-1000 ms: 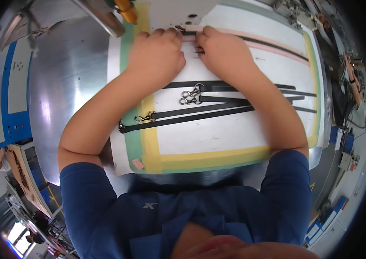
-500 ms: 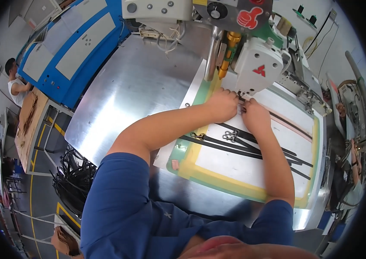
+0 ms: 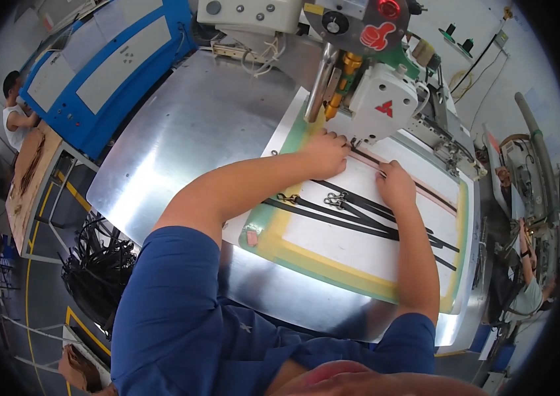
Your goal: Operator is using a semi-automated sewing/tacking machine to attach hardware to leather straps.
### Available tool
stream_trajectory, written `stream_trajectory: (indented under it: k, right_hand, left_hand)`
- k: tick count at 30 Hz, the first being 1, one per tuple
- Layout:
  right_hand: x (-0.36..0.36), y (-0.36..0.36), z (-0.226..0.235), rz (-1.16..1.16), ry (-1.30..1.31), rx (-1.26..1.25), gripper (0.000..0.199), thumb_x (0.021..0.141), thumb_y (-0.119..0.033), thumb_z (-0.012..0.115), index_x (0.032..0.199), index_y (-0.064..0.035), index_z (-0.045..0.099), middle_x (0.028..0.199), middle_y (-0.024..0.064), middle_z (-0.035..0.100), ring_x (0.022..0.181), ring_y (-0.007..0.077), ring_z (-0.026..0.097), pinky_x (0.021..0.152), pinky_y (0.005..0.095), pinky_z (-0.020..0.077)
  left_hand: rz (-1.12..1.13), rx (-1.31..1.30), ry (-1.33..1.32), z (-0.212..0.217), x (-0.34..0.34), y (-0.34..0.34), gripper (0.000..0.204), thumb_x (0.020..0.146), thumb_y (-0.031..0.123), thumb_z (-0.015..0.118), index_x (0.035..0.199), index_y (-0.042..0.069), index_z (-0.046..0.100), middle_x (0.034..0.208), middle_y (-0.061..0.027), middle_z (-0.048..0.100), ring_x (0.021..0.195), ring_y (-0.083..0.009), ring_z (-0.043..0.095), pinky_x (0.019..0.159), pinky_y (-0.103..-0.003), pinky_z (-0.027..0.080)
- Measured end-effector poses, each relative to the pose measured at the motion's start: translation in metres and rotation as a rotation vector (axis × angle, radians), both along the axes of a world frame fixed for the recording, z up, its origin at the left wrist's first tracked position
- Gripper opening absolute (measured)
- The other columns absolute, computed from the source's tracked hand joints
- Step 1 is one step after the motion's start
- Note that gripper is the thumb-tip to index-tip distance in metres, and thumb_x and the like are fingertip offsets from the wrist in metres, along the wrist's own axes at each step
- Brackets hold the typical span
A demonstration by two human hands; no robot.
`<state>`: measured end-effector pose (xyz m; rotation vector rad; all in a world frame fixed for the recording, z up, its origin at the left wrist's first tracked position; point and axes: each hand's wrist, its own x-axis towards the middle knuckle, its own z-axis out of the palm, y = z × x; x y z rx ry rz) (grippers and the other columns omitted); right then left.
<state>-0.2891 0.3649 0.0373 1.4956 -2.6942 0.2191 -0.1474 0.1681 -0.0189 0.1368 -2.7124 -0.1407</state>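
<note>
A long black strap (image 3: 418, 187) lies along a pink strip (image 3: 439, 203) on the white work board (image 3: 333, 251). Its upper end is under the white sewing machine head (image 3: 380, 102). My left hand (image 3: 328, 153) is closed, its curled fingers at that end beside the needle area; the fingertips are partly hidden. Farther down the strap, my right hand (image 3: 397, 186) has thumb and fingers closed on it. Between my forearms lie several more black straps (image 3: 359, 224) with metal snap hooks (image 3: 336, 199).
Green and yellow tape borders the board, which rests on a shiny metal table (image 3: 181, 132). A gold cylinder (image 3: 344, 86) hangs left of the sewing head. A bundle of black straps (image 3: 98, 270) hangs below the table's left side. Another person (image 3: 19, 119) stands by a blue machine (image 3: 105, 72).
My right hand has slid down and right along the strap, away from my left hand. More of the strap now shows between them on the pink strip. The whole view has shifted slightly.
</note>
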Motion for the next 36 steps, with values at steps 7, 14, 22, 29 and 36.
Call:
stream_trajectory:
  k: [7, 14, 22, 29, 36]
  right_hand:
    - [0.009, -0.006, -0.002, 0.021, -0.021, -0.032, 0.027, 0.093, -0.02, 0.066, 0.116, -0.0073, 0.072, 0.118, 0.0134, 0.066, 0.104, 0.0356, 0.069, 0.089, 0.0462, 0.0568]
    - [0.018, -0.007, -0.003, 0.014, -0.019, -0.024, 0.026, 0.093, -0.021, 0.066, 0.115, -0.0101, 0.073, 0.116, 0.0132, 0.066, 0.103, 0.0363, 0.069, 0.088, 0.0476, 0.0573]
    - [0.005, -0.001, -0.003, -0.018, -0.017, -0.047, 0.025, 0.096, -0.023, 0.063, 0.115, -0.0118, 0.073, 0.117, 0.014, 0.066, 0.105, 0.0367, 0.069, 0.089, 0.0479, 0.0575]
    - [-0.03, 0.042, -0.004, -0.091, 0.017, -0.034, 0.026, 0.097, -0.023, 0.061, 0.116, -0.0126, 0.073, 0.116, 0.0129, 0.066, 0.106, 0.035, 0.069, 0.09, 0.0464, 0.0579]
    - [-0.044, 0.057, -0.008, -0.083, 0.014, -0.066, 0.026, 0.096, -0.024, 0.062, 0.117, -0.0128, 0.074, 0.115, 0.0125, 0.067, 0.105, 0.0343, 0.069, 0.09, 0.0464, 0.058]
  left_hand:
    - [0.051, -0.076, -0.064, 0.01, 0.014, -0.004, 0.035, 0.089, 0.033, 0.064, 0.113, 0.009, 0.074, 0.114, -0.0088, 0.067, 0.112, -0.0271, 0.062, 0.097, -0.045, 0.044]
    - [0.13, -0.015, -0.305, 0.038, 0.014, 0.022, 0.047, 0.092, 0.046, 0.064, 0.122, 0.011, 0.072, 0.125, -0.0093, 0.067, 0.12, -0.0272, 0.061, 0.103, -0.05, 0.04]
    - [0.292, -0.041, -0.319, 0.048, 0.016, 0.029, 0.066, 0.091, 0.062, 0.063, 0.139, 0.017, 0.065, 0.134, -0.0135, 0.064, 0.126, -0.0315, 0.059, 0.11, -0.054, 0.036]
    - [0.326, -0.006, -0.431, 0.059, 0.009, 0.036, 0.07, 0.09, 0.065, 0.064, 0.136, 0.012, 0.066, 0.138, -0.0156, 0.062, 0.129, -0.0336, 0.058, 0.112, -0.056, 0.036]
    - [0.291, 0.027, -0.388, 0.051, 0.0, 0.044, 0.075, 0.089, 0.068, 0.065, 0.143, 0.016, 0.061, 0.141, -0.0197, 0.059, 0.131, -0.0401, 0.057, 0.111, -0.054, 0.04]
